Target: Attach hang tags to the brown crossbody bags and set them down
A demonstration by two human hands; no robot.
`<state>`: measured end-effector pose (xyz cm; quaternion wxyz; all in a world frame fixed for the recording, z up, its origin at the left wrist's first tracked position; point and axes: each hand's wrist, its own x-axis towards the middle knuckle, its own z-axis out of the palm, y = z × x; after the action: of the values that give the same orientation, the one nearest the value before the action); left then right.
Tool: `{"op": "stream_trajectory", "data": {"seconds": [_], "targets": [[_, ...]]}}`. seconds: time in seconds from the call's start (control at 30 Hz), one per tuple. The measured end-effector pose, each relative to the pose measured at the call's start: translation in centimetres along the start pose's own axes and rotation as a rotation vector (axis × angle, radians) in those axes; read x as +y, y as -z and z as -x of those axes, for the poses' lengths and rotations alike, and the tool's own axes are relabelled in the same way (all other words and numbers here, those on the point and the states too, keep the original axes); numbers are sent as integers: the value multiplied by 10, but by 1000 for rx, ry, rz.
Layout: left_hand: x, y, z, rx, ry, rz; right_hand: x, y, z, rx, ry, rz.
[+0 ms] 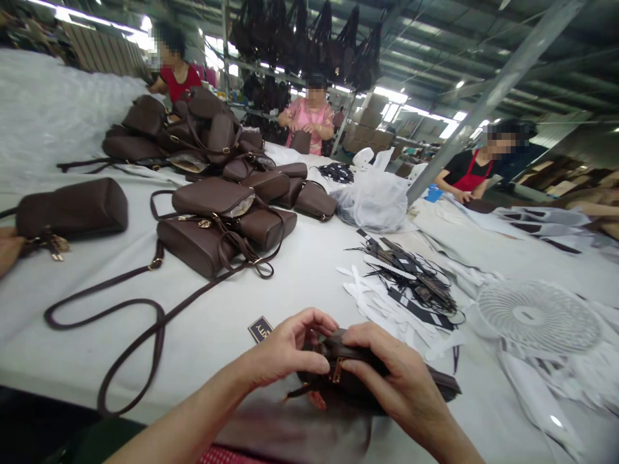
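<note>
At the table's near edge my two hands are on a dark brown handbag (367,380) with a gold zipper pull (337,370). My left hand (294,345) is curled, thumb and fingers gripping the bag's left end. My right hand (387,367) pinches the bag's top beside the zipper, thumb close to the pull. Below the fingers dangles a reddish-gold charm (316,400). A black hang tag (260,329) with gold lettering lies just beyond my left hand. Much of the bag is hidden by my hands.
Brown handbags (207,193) are piled ahead, one long strap (159,322) looping toward me. Black tags (411,277) and white strips lie right of centre, near a white fan grille (536,316) and a clear plastic bag (374,196). Another person's hand (8,248) touches a handbag at left.
</note>
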<state>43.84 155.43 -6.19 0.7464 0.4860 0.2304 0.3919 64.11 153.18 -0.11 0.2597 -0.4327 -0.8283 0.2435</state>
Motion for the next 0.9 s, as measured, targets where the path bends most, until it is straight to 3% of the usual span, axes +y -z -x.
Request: {"op": "stream_trajectory", "data": {"seconds": [0.13,0.23,0.37,0.47,0.53,0.67,0.9], "targets": [[5,-21,22,338,-201,-435,-4,2,-4,10,-7,40],[6,-29,32,477,-189,-611,-7,4,-4,-10,-8,40],[5,-21,26,405,-13,-297,-9,4,-2,5,-16,19],[7,-14,12,283,100,-94,-8,2,-2,20,-29,-9],[11,-15,3,254,76,-211,-7,0,-4,38,-30,-16],[16,-32,-4,408,-139,-743,-3,0,-11,95,-45,6],[7,-52,16,412,-234,-1108,-14,-1,-7,102,-29,45]]}}
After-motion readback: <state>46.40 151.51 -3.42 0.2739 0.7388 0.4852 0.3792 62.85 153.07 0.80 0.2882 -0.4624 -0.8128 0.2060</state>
